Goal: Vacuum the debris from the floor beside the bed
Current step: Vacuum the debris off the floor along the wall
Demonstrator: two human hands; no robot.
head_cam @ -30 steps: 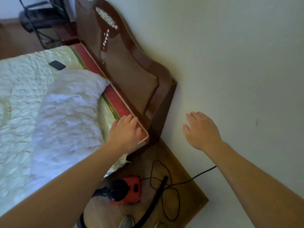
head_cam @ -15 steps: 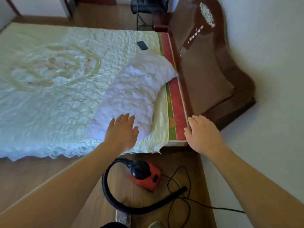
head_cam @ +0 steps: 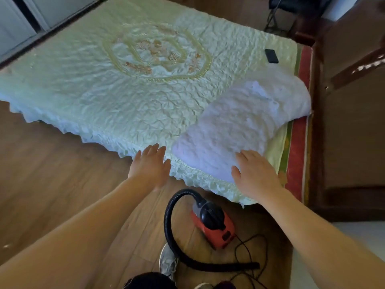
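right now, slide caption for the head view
Both hands, left and right, open and empty above the bed edge; red vacuum untouched on the floor.

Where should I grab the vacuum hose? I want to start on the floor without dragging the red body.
Grip the black hose near its free end, coming from above. It lies flat on the floor, clear of the red vacuum.
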